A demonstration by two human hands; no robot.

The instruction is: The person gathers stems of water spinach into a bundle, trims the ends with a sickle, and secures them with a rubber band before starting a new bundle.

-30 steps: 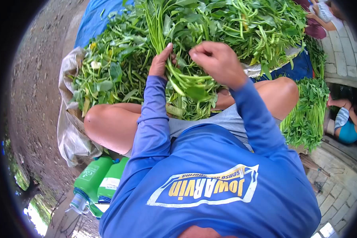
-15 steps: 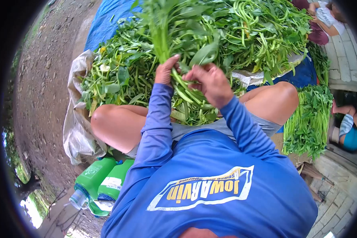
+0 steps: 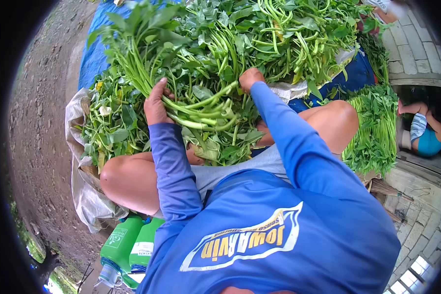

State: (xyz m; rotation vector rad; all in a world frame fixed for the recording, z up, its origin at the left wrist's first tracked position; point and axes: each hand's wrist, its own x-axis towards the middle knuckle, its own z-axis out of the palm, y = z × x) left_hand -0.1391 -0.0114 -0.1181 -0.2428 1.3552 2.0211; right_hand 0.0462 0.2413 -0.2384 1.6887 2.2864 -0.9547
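My left hand (image 3: 158,104) is closed around a bunch of water spinach (image 3: 137,68). The leafy tops fan out to the upper left, and the cut stem ends point right, over my lap. My right hand (image 3: 251,78) is curled at the edge of the water spinach pile (image 3: 215,39), beside some upright stems and close to the tip of one stem from the bunch. Its fingertips are hidden, so what it grips cannot be made out. Loose leaves and trimmings (image 3: 230,144) lie between my crossed legs.
A blue tarp (image 3: 90,61) and a pale sack (image 3: 78,161) lie under the pile. Neatly laid greens (image 3: 372,127) are at the right. Green jugs (image 3: 122,240) stand by my left side. Another person (image 3: 428,132) sits at the far right, and part of someone else shows at the top right.
My left hand has moved left and slightly down with the bunch, which now tilts left. My right hand has left the bunch's leaves and moved up to the pile.
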